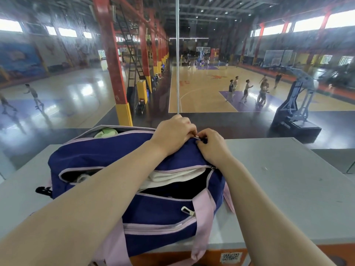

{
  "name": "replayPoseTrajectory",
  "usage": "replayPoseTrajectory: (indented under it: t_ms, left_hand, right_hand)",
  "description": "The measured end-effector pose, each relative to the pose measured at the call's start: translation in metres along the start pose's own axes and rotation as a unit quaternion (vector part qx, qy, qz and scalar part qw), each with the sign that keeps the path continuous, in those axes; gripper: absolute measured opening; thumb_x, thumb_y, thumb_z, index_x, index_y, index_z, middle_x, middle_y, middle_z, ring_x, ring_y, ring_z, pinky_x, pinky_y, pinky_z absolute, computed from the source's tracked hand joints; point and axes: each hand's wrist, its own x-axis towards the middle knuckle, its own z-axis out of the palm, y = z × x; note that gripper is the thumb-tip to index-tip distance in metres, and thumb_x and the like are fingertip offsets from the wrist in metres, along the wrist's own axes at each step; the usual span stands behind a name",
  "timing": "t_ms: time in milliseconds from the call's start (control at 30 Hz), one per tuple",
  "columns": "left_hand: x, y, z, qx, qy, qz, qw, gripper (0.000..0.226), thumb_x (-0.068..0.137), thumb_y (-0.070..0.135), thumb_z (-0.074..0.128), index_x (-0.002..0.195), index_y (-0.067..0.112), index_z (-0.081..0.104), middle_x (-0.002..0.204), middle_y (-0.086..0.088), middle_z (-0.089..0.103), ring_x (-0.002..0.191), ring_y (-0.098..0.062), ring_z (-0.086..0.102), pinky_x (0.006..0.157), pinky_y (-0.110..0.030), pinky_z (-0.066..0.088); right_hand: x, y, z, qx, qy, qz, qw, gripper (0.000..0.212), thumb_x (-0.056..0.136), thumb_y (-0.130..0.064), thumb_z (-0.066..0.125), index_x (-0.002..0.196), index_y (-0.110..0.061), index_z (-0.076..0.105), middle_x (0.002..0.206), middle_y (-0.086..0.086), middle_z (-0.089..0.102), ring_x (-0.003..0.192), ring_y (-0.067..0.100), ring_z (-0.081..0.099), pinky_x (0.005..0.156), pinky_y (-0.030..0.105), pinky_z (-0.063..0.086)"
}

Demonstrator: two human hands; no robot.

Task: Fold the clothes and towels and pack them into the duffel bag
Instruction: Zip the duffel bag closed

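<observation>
A navy duffel bag (pixel 92 156) with pink trim and pink straps lies on a grey table (pixel 278 185) in front of me. Its middle opening gapes, showing a folded white towel (pixel 172 175) over dark contents. A pale green cloth (pixel 106 132) shows in the far opening at the back left. My left hand (pixel 172 135) grips the bag's fabric at its far right top. My right hand (pixel 211 144) is closed beside it, pinching a small zipper pull (pixel 199 139) between the two hands.
The table's front edge is orange with a QR sticker (pixel 231 257). A glass pane with a metal pole (pixel 177 54) rises behind the table. Below lies a basketball hall with players and a hoop stand (pixel 299 104). Bare grey tabletop extends right of the bag.
</observation>
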Motion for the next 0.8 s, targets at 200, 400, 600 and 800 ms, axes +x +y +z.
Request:
replayPoseTrajectory:
  t_ms: [200,400,600,800]
  left_hand:
    - [-0.005,-0.001,-0.004,0.099,0.005,0.028,0.995,0.013,0.1,0.023,0.043,0.101,0.026,0.055,0.101,0.007,0.059,0.096,-0.017,0.055,0.059,-0.034,0.041]
    - [-0.017,-0.009,-0.016,0.244,-0.012,0.095,0.965,0.016,0.094,0.008,0.045,0.104,0.017,0.054,0.097,0.001,0.056,0.084,-0.019,0.056,0.047,-0.03,0.023]
    - [-0.034,-0.056,-0.04,0.238,0.023,0.102,0.966,0.013,0.085,0.005,0.049,0.086,0.015,0.057,0.079,-0.004,0.059,0.071,-0.026,0.06,0.044,-0.032,0.035]
    - [-0.134,-0.166,-0.091,0.235,-0.025,-0.107,0.966,0.011,0.092,0.012,0.053,0.087,0.021,0.058,0.086,-0.001,0.061,0.083,-0.027,0.06,0.055,-0.032,0.039]
  right_hand:
    - [-0.003,-0.003,0.003,0.014,0.041,-0.012,0.999,0.008,0.09,-0.015,0.06,0.097,-0.016,0.065,0.099,-0.002,0.065,0.09,0.014,0.056,0.076,0.024,0.04]
    - [-0.005,-0.012,-0.001,-0.013,0.045,-0.016,0.999,0.009,0.088,-0.02,0.063,0.096,-0.022,0.067,0.096,-0.002,0.071,0.092,0.021,0.063,0.084,0.037,0.05]
    - [-0.007,-0.005,-0.014,-0.075,0.081,0.051,0.993,0.008,0.09,-0.025,0.059,0.09,-0.026,0.067,0.098,-0.002,0.069,0.094,0.025,0.061,0.076,0.032,0.049]
    - [-0.007,-0.003,-0.013,-0.085,0.086,0.075,0.99,0.007,0.092,-0.025,0.057,0.089,-0.025,0.063,0.099,0.002,0.067,0.091,0.028,0.059,0.07,0.031,0.043]
